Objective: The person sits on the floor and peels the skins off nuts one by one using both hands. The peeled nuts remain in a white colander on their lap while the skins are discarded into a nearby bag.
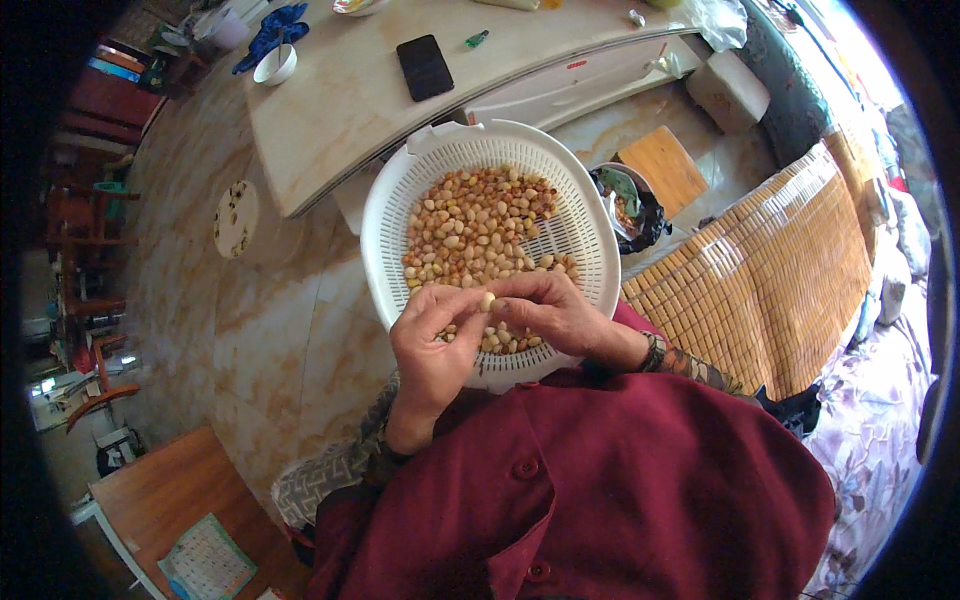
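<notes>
A small pale nut (487,301), which looks like a ginkgo nut, is pinched between the fingertips of my left hand (436,337) and my right hand (551,309). Both hands are over the near half of a white plastic colander (379,251), which sits close against my lap. Many pale and brown nuts (480,225) are heaped in it, mostly toward its far side, and a few more (502,341) show below my fingers. The colander's far rim has a jagged, broken-looking stretch. My hands hide part of the heap.
Beyond the colander stands a table (330,135) with a black phone (425,67) and a white bowl (275,65). At right are a bin lined with a black bag (651,234), a wooden stool (664,169) and a bamboo mat (765,277). A round stool (237,220) stands left.
</notes>
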The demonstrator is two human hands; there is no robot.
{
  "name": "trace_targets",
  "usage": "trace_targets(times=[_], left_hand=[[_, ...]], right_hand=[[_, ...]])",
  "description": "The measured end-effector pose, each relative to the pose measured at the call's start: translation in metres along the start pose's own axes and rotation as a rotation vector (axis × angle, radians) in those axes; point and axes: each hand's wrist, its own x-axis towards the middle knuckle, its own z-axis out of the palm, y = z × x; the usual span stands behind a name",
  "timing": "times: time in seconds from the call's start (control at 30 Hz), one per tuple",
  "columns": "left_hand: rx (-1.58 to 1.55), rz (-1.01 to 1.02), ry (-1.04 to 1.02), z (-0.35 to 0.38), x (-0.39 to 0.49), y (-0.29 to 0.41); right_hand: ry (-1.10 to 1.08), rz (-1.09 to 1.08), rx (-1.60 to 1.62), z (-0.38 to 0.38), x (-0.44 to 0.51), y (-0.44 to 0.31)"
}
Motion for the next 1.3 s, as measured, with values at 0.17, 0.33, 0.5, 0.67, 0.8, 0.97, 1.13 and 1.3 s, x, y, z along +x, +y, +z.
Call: trace_targets(times=[0.17,0.33,0.5,0.67,0.8,0.97,1.13,1.3], left_hand=[[-0.024,0.052,0.011,0.004,0.002,-0.001],[0.295,0.169,-0.089,0.001,0.009,-0.008],[0.500,0.325,-0.341,0.013,0.017,-0.020],[0.382,0.644,-1.015,0.054,0.024,-0.038],[0.574,0.820,-1.104,0.056,0.036,-0.047],[0.773,0.805,-1.086,0.038,0.069,-0.052],[0.773,0.628,-0.703,0.026,0.093,-0.058],[0.400,0.578,-0.701,0.083,0.072,-0.060]], right_hand=[[-0.014,-0.006,-0.012,-0.004,-0.003,-0.004],[0.261,-0.160,-0.274,-0.014,-0.001,-0.016],[0.485,-0.330,-0.308,-0.035,-0.015,-0.038],[0.444,-0.293,-0.275,-0.024,-0.017,-0.029],[0.445,-0.286,-0.277,-0.023,-0.016,-0.020],[0.416,-0.215,-0.339,-0.033,-0.025,-0.015],[0.543,-0.339,0.151,-0.040,-0.023,-0.007],[0.574,-0.367,0.108,-0.037,-0.023,-0.002]])
